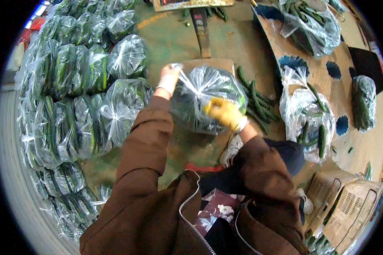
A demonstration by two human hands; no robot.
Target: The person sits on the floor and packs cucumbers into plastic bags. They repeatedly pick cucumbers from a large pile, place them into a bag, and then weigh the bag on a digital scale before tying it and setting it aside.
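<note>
Head view: left hand [169, 78] grips 1 cucumber bag [219, 83] by its stretched neck; right hand [226, 114] blurs over it, can't tell its grip. Bag's over the scale platform [226, 64], loose cucumbers [254, 94] crowding right, bagged cucumbers [66, 63] left! Scale post [200, 34] marks: unreadable.

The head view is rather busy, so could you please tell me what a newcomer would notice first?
Most striking is the clear bag of cucumbers at the centre, with the left hand and the yellow-gloved right hand at it. Rows of similar filled bags crowd the left side. Loose cucumbers lie just right of the central bag.
</note>
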